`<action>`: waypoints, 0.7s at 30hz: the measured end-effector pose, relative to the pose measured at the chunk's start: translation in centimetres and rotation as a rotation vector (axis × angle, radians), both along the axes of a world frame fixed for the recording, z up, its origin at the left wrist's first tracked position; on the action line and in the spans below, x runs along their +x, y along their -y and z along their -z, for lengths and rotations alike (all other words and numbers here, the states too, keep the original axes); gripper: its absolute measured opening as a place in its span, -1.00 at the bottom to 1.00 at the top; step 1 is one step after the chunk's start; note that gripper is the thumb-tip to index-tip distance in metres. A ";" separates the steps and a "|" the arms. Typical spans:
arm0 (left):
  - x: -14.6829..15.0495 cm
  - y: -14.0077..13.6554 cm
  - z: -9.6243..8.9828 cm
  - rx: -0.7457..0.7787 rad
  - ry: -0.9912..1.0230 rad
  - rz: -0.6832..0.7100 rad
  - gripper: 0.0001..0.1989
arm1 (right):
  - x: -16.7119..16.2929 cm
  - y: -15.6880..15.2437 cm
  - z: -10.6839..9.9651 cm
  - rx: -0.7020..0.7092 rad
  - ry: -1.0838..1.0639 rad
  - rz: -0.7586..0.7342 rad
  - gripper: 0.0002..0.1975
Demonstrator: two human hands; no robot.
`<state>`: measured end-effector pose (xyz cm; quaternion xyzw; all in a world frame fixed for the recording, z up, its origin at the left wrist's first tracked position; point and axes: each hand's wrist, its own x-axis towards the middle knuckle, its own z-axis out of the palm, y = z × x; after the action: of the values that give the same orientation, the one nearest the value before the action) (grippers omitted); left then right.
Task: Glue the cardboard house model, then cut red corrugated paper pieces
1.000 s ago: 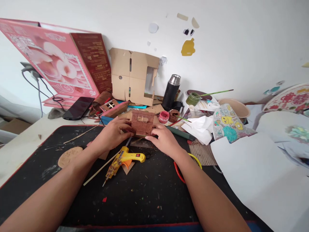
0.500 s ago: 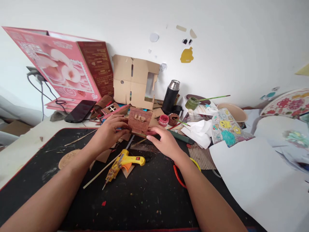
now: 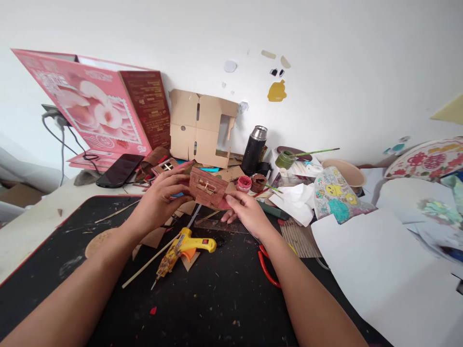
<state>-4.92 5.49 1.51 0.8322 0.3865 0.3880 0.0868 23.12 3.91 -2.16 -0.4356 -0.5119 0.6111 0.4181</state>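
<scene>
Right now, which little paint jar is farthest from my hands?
The green jar, farther back and right; the red jar and brown jar sit side by side, nearer your right hand.

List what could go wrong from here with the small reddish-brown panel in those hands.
The small reddish-brown rectangular panel is held at its edges by the left hand and right hand; its thin-barred window might crack if squeezed.

The yellow plastic glue gun lies between the forearms; if hot, which the view can't show, it might burn skin.

The small jar of red paint stands behind the right hand; a knock could spill it.
</scene>
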 end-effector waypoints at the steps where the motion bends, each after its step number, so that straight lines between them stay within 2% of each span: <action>1: 0.0 0.0 0.0 0.011 0.000 -0.006 -0.83 | -0.1 0.2 -0.1 -0.024 -0.024 -0.012 -0.66; 5: 0.3 0.5 -0.3 0.068 -0.013 -0.095 -0.80 | -0.6 0.6 -0.4 -0.091 -0.117 0.010 -0.69; 9: 0.6 0.9 -0.6 0.096 -0.032 -0.219 -0.50 | -0.8 0.6 -0.6 -0.142 -0.194 0.044 -0.73; 12: 0.5 1.1 -0.6 0.077 -0.009 -0.267 -0.36 | -0.6 0.4 -0.7 -0.167 -0.238 0.075 -0.70; 18: 0.8 1.8 -1.1 -0.148 0.148 -0.349 -0.22 | -0.3 0.1 -0.8 -0.162 -0.329 0.153 -0.67; 21: 1.6 2.4 -1.8 -0.317 0.166 -0.290 -0.14 | -0.1 0.0 -1.0 -0.176 -0.379 0.180 -0.69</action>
<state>-3.32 3.06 3.34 0.7091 0.5495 0.3982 0.1913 23.03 3.89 -1.14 -0.3917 -0.3282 0.6845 0.5199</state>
